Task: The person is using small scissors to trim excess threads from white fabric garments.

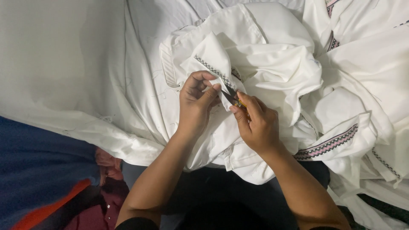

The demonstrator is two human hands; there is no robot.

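A white garment [272, 64] with a dark patterned trim lies bunched in front of me. My left hand [195, 102] pinches a fold of this garment near the trim, thumb and fingers closed on the cloth. My right hand [255, 123] holds small thread snips [233, 99] with an orange handle, the dark blades pointing up-left at the pinched fold. The blade tips sit right against the cloth between my two hands. Most of the snips' handle is hidden inside my right fist.
More white garments with striped pink-and-dark trim [328, 145] pile up at the right. A white sheet [64, 68] covers the surface at left. Blue and orange cloth [38, 179] and a maroon garment [102, 204] lie at lower left.
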